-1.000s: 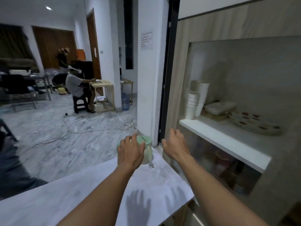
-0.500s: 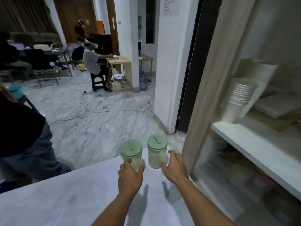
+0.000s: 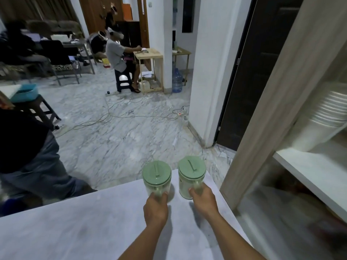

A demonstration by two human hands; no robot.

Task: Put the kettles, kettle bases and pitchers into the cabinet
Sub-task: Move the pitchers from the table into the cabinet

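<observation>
Green-lidded, both pitchers stand at the counter's [image 3: 78,226] far edge, the left hand [image 3: 155,210] clamped on the left pitcher [image 3: 157,180], the right hand [image 3: 204,201] on the right pitcher [image 3: 191,176]. This looks like the pick-up step; next, they likely need lifting upright and carrying right into the cabinet [image 3: 308,166].

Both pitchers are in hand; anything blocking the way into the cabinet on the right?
Nothing visible does. The cabinet stands open beside the right pitcher; stacked cups fill the shelf's left end.
</observation>
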